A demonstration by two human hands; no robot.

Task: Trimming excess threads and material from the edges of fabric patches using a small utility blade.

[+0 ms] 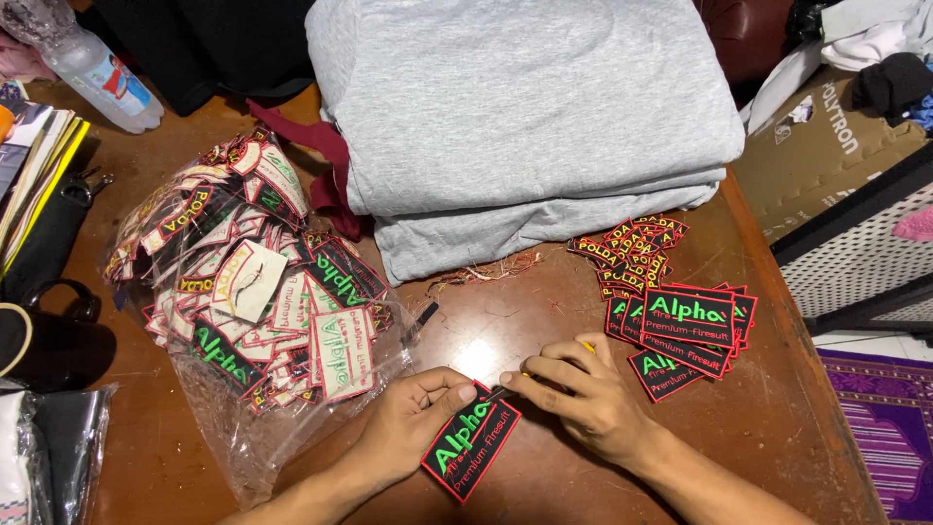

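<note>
Nearest the camera, a black embroidered patch point(471, 440) with green and red lettering and a red border lies tilted on the wooden table point(544, 486), near its front edge. The left hand point(413, 418) is closed on the patch's upper left corner, thumb pressing down on top. The right hand point(583, 394) is curled around a small yellow-handled tool point(587, 345), most of it hidden in the fist, its tip meeting the patch's upper right corner just beside the left thumb. So the patch sits between and below both hands, pinned at its top edge only.

To work cleanly here, I judge the left thumb should keep the fabric flat and taut while the tool moves in short strokes away from the thumb.

Outward to the right, a stack of matching patches point(685, 326) lies near the table's right edge. To the left, a clear plastic bag of mixed patches point(253, 301) spreads out. Behind, folded grey cloth point(525, 117) fills the far side.
</note>
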